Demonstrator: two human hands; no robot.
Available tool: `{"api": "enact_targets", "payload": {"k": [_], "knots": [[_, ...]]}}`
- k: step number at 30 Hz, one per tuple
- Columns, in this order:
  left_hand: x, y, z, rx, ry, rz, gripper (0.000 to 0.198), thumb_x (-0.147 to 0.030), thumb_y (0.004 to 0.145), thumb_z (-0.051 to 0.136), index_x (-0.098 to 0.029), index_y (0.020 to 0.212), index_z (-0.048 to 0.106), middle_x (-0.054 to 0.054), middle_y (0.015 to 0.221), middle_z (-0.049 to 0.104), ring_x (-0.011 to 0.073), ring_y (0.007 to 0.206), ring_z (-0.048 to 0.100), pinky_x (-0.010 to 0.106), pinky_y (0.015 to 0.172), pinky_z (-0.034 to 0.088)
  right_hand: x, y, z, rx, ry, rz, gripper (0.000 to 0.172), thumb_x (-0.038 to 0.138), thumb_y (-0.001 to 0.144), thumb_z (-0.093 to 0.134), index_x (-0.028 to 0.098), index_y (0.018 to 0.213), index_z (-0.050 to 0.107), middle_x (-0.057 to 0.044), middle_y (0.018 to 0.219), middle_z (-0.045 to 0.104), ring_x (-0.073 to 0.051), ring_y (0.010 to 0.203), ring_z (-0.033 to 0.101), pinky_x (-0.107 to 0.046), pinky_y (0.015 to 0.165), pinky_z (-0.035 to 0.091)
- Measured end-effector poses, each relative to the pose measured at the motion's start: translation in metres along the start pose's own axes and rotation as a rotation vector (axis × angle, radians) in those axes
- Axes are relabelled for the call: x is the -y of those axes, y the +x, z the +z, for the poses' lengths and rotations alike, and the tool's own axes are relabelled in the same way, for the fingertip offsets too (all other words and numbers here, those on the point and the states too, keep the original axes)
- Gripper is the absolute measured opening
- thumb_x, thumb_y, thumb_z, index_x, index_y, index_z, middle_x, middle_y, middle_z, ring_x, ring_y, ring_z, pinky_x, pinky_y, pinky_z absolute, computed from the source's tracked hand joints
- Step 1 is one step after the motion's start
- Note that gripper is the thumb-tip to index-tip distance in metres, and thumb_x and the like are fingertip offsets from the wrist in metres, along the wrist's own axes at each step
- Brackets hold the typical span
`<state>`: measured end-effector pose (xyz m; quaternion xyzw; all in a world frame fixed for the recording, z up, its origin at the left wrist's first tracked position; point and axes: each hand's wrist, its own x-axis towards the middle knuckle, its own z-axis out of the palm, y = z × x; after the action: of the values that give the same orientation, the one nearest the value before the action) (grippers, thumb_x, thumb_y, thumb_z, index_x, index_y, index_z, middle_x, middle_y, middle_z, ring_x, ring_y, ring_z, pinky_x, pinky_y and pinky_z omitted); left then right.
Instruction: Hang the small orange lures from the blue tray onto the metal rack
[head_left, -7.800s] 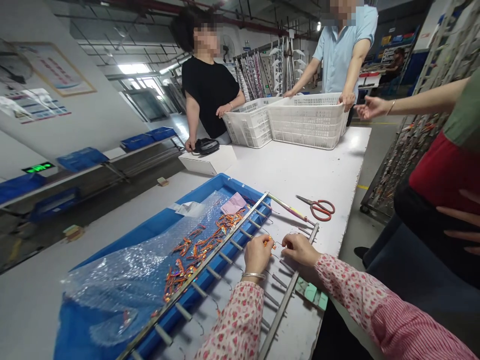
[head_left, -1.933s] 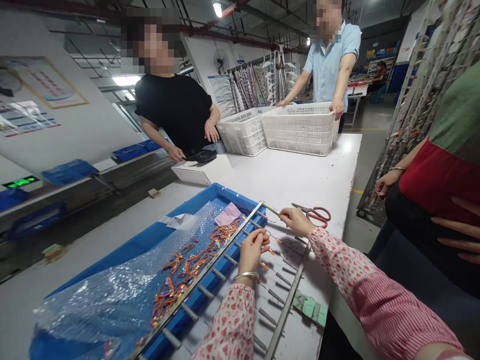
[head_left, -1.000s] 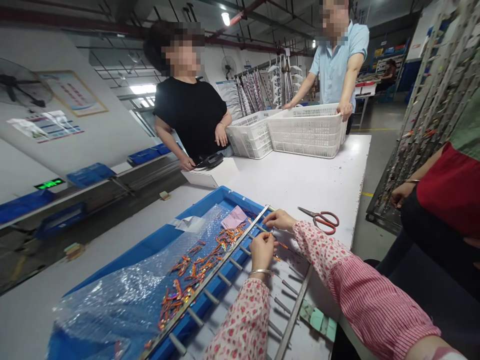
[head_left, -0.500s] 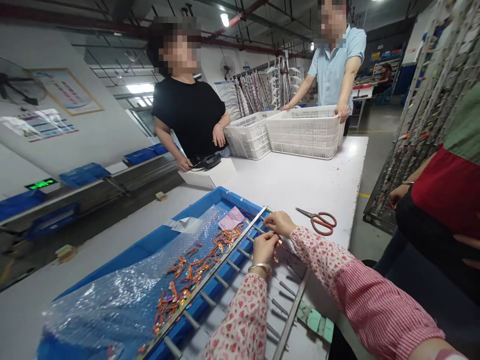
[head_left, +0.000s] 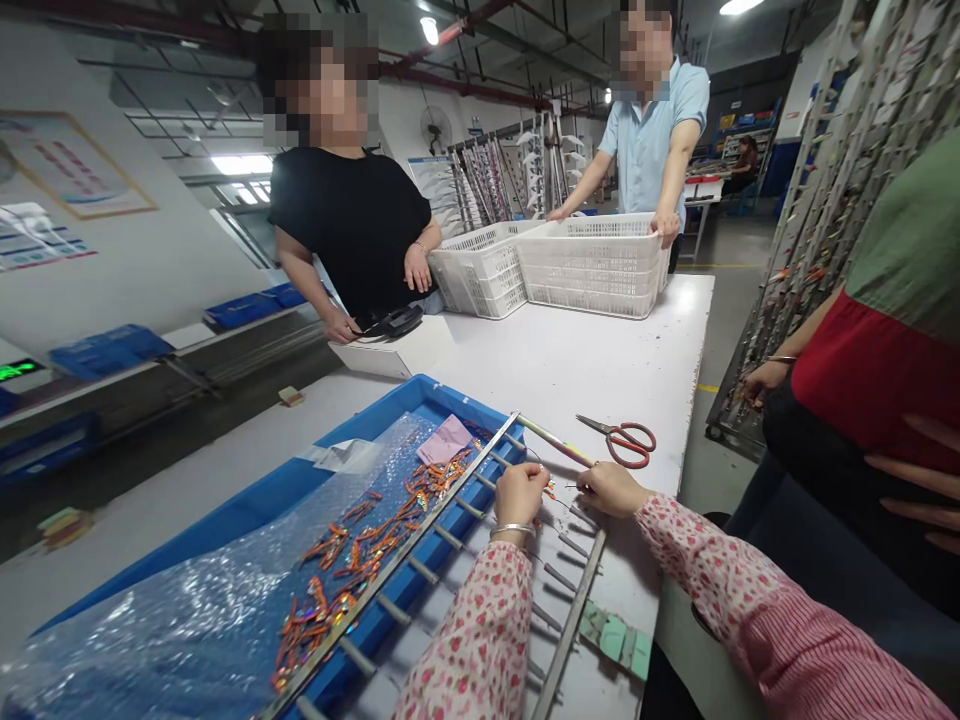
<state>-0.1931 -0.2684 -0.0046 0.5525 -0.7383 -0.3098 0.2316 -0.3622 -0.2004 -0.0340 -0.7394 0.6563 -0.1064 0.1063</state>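
A metal rack [head_left: 420, 524] with rows of grey pegs lies across the table, partly over a blue tray [head_left: 360, 400]. My left hand [head_left: 519, 497] is above the rack's far part, thumb and fingers pinched at a small shiny orange piece [head_left: 550, 490]. To its right, my right hand [head_left: 613, 488] is closed by the rack's right end, with a thin dark wire [head_left: 570, 487] sticking out from its fingertips. Many similar orange pieces [head_left: 330, 545] lie on bubble wrap [head_left: 195, 560] in the tray, near a pink paper slip [head_left: 445, 441].
Red-handled scissors [head_left: 630, 443] lie beyond my right hand. White baskets [head_left: 589, 270] stand at the table's far side, where two people stand. Another person [head_left: 877, 320] is close on the right, before a tall rack. A green block [head_left: 615, 637] sits by the rack's near right.
My right hand has moved right, away from my left hand, uncovering the rack's striped far bar. My left hand stays pinched over the rack. The whole view has shifted slightly.
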Motion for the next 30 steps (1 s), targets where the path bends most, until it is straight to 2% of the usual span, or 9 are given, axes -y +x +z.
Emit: {"api": "enact_targets", "payload": {"k": [4,10,21,27,30], "knots": [[-0.005,-0.004,-0.001,-0.01,0.214,0.044,0.017,-0.028,0.071,0.054,-0.02,0.063,0.067,-0.001,0.053,0.058,0.0112,0.054,0.05,0.023,0.053,0.028,-0.002,-0.002,0.01,-0.154,0.14,0.026,0.014,0.021,0.073,0.059,0.02,0.086,0.061,-0.002,0.078,0.064,-0.015,0.073,0.056,-0.023,0.061,0.032],[-0.013,-0.008,0.002,0.01,0.285,0.051,0.019,-0.028,0.073,0.053,-0.021,0.062,0.066,0.001,0.059,0.062,0.0126,0.06,0.053,0.023,0.054,0.028,0.0,-0.002,0.026,-0.318,0.246,0.043,0.011,0.016,0.071,0.057,0.019,0.082,0.055,0.001,0.075,0.06,-0.013,0.068,0.051,-0.022,0.061,0.03],[-0.014,-0.007,0.009,0.036,0.274,0.106,0.022,-0.029,0.076,0.05,-0.021,0.062,0.065,0.001,0.057,0.063,0.0129,0.06,0.054,0.022,0.056,0.03,0.005,0.0,0.03,-0.381,0.308,0.043,0.008,0.015,0.072,0.057,0.019,0.079,0.055,0.002,0.069,0.058,-0.012,0.066,0.05,-0.023,0.061,0.03],[-0.015,-0.007,0.01,0.027,0.286,0.061,0.022,-0.032,0.077,0.051,-0.022,0.067,0.067,0.002,0.066,0.067,0.0148,0.068,0.059,0.022,0.059,0.034,0.002,-0.003,0.027,-0.353,0.462,0.065,0.009,0.02,0.072,0.06,0.018,0.08,0.056,0.002,0.068,0.057,-0.011,0.063,0.05,-0.021,0.06,0.031],[-0.015,-0.006,0.011,0.031,0.267,0.039,0.023,-0.033,0.077,0.05,-0.023,0.069,0.068,0.002,0.068,0.068,0.0157,0.071,0.061,0.022,0.062,0.036,0.0,-0.002,0.025,-0.322,0.458,0.082,0.01,0.021,0.073,0.059,0.018,0.082,0.057,0.002,0.068,0.058,-0.012,0.064,0.051,-0.021,0.06,0.031]]}}
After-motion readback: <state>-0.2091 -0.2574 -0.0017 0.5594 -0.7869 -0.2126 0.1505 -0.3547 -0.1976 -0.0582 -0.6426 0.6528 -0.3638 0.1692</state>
